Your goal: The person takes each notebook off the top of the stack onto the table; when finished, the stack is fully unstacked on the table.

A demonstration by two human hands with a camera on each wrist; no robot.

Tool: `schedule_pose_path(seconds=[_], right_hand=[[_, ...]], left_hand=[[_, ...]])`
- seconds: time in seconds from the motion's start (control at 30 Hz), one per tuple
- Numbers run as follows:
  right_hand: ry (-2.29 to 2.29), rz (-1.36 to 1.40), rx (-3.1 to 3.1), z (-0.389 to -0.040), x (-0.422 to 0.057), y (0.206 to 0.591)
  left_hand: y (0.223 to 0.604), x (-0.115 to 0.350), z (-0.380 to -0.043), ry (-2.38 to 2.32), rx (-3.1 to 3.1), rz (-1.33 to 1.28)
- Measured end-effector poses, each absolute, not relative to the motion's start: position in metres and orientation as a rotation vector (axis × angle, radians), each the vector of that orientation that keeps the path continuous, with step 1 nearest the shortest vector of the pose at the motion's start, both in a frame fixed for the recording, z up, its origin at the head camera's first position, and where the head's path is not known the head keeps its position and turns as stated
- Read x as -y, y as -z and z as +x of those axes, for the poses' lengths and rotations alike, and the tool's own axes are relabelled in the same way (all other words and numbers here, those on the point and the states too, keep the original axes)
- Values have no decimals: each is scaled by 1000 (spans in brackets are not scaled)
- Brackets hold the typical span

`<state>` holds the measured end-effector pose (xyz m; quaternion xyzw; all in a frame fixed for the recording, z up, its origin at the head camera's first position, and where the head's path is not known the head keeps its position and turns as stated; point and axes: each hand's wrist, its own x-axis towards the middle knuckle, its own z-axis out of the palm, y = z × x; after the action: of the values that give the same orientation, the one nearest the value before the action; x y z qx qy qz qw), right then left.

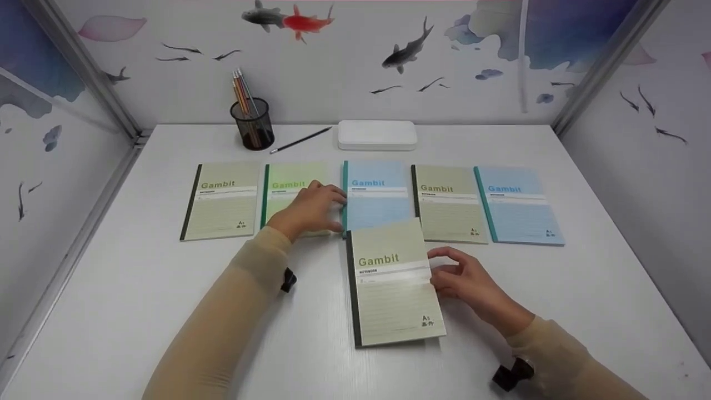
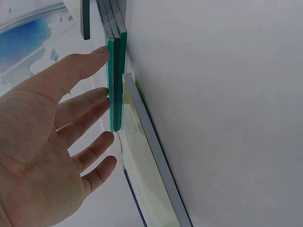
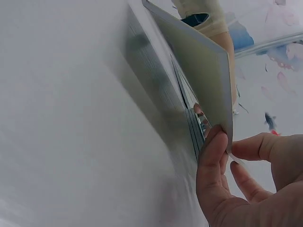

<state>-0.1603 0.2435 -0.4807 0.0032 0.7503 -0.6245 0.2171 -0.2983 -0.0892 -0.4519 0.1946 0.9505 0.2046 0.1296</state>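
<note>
Sorting appeared underway: right grip (image 1: 466,280) pinched the tilted olive notebook (image 1: 395,308); left grip (image 1: 311,210), relaxed, touched the blue-topped stack (image 1: 377,209). Level set-down was likely required next.

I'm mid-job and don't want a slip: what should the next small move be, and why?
Probably ease the front notebook forward and lower it onto the blue-topped pile: the right hand pinches its raised edge, its far corner overlaps the pile in the head view, and the left hand is at the pile's spine.

desk booth (image 1: 610,68) — fish-print panels (image 1: 333,72), white tabletop (image 1: 122,266)
</note>
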Motion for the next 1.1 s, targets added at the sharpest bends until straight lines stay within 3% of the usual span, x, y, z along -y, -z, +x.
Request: schedule_pose_path(seconds=[0.57,1.1], right_hand=[[1395,-70,-2393,-139,-233,477],[1060,-156,-2524,-141,-221,462]], left_hand=[[451,87,-297,-581,-2747,557],[451,88,-296,-560,-2758,562]])
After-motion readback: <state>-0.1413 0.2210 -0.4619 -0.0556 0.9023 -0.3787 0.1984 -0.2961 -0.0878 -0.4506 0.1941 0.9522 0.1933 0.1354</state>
